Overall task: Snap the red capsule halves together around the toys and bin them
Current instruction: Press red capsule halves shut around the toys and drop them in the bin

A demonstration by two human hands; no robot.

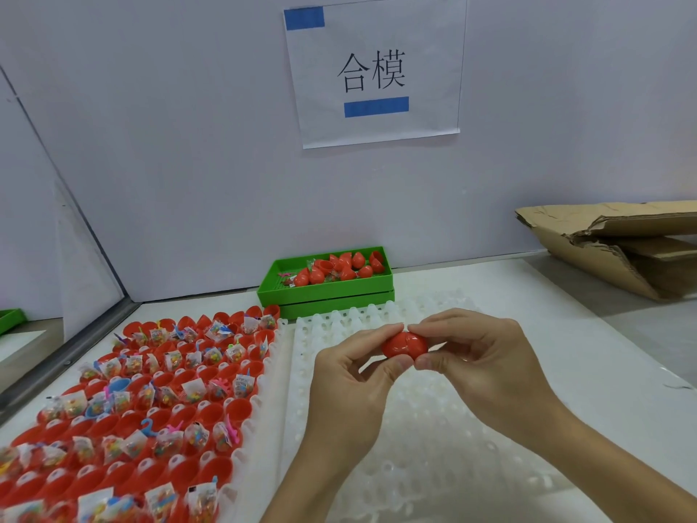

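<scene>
A red capsule [404, 345] is held above a white tray, its two halves pushed together end to end. My left hand [352, 383] pinches its left half between thumb and forefinger. My right hand [479, 360] pinches its right half the same way. On the left, a white tray [271, 375] carries several open red capsule halves [158, 402], many with bagged toys [192, 390] in them. At the back stands a green bin [328, 292] with several red capsules [339, 268] inside.
An empty white moulded tray [433, 447] lies under my hands. Flattened cardboard [618, 243] rests at the right rear. A paper sign [377, 69] is taped to the wall. A partition with a metal edge [75, 352] closes the left side.
</scene>
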